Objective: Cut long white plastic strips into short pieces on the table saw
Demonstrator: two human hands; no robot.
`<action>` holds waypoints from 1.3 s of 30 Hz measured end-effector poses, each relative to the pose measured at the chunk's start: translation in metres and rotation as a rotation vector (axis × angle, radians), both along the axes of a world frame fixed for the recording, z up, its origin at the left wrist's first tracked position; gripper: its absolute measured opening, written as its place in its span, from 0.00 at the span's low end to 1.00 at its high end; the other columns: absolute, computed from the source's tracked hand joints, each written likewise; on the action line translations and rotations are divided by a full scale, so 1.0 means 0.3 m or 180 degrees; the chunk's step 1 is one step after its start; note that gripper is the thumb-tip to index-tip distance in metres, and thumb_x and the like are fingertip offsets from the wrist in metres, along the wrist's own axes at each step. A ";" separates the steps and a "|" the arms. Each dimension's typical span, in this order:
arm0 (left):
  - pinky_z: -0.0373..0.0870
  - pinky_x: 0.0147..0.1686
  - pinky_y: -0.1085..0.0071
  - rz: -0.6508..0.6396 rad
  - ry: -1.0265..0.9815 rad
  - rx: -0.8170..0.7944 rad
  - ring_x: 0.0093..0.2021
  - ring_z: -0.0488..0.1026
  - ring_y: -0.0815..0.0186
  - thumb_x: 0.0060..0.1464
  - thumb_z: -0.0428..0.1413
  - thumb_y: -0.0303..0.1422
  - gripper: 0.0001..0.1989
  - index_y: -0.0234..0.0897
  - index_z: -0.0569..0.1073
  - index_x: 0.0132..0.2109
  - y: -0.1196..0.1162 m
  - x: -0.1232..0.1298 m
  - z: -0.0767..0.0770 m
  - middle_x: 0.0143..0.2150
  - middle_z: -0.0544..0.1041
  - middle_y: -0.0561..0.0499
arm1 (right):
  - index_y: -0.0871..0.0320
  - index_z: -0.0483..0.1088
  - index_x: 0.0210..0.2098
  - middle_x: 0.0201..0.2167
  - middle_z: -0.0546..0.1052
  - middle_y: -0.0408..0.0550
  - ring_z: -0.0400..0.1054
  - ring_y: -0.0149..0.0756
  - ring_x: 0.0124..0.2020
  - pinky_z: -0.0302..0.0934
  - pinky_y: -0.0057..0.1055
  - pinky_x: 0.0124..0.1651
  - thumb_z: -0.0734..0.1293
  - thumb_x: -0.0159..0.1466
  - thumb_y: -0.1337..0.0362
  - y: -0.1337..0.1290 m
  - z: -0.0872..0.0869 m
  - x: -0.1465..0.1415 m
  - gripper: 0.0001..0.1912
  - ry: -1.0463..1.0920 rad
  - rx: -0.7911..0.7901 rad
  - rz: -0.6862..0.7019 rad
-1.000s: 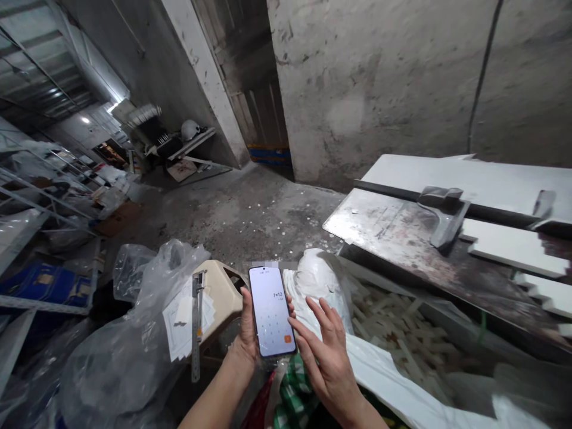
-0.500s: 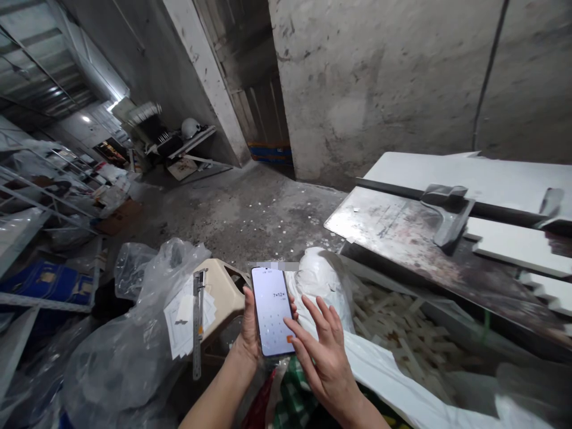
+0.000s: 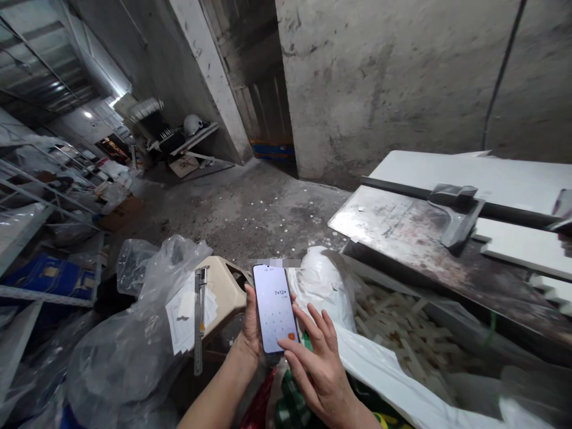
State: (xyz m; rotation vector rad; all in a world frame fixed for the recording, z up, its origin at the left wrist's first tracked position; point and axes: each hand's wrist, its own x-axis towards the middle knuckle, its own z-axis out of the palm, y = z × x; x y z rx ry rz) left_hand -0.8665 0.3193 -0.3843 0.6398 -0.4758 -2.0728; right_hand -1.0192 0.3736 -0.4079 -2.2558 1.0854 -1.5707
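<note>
A smartphone (image 3: pixel 273 310) with a calculator on its bright screen is held upright in front of me, and "7×12×" shows near the top. My left hand (image 3: pixel 250 333) grips it, thumb along the left edge and fingertips showing at the right edge. Over the lower part of the screen, my right hand (image 3: pixel 319 363) has its fingers spread, the index fingertip at the bottom row of keys. Left of the phone stands a beige plastic stool (image 3: pixel 226 286). On it lie paper sheets (image 3: pixel 176 325) and a metal caliper (image 3: pixel 199 322).
Clear plastic bags (image 3: pixel 120 351) crowd the left side, beside a metal rack (image 3: pixel 49 296). A metal worktable (image 3: pixel 379 217) with white boards (image 3: pixel 527 244) stands right, above a bag of white offcuts (image 3: pixel 411 333). A white sack (image 3: pixel 326 283) sits behind the phone. Small scraps litter the concrete floor (image 3: pixel 214 208).
My right index fingertip has moved down and left across the phone's keypad to the bottom row. The view has shifted slightly; my left hand keeps its hold.
</note>
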 end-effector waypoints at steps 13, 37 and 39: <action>0.72 0.43 0.62 0.0177 0.0100 0.0091 0.41 0.77 0.50 0.41 0.57 0.65 0.45 0.29 0.75 0.52 -0.003 0.002 -0.008 0.41 0.78 0.37 | 0.51 0.73 0.50 0.68 0.53 0.51 0.45 0.55 0.68 0.42 0.60 0.65 0.62 0.65 0.71 -0.013 -0.039 -0.014 0.17 0.0010 0.0079 -0.0195; 0.72 0.41 0.59 0.0246 -0.0055 0.0176 0.41 0.77 0.49 0.38 0.58 0.65 0.44 0.30 0.76 0.49 -0.003 -0.010 0.022 0.39 0.79 0.38 | 0.51 0.74 0.47 0.67 0.55 0.49 0.45 0.55 0.67 0.46 0.62 0.63 0.59 0.67 0.69 -0.028 -0.057 -0.041 0.15 -0.0247 0.0305 -0.0297; 0.71 0.43 0.59 0.0240 -0.0039 0.0153 0.42 0.76 0.50 0.39 0.57 0.66 0.45 0.28 0.75 0.49 -0.003 -0.005 0.015 0.39 0.79 0.37 | 0.51 0.74 0.47 0.67 0.55 0.49 0.46 0.55 0.67 0.46 0.61 0.63 0.60 0.67 0.68 -0.030 -0.061 -0.040 0.14 -0.0241 0.0316 -0.0304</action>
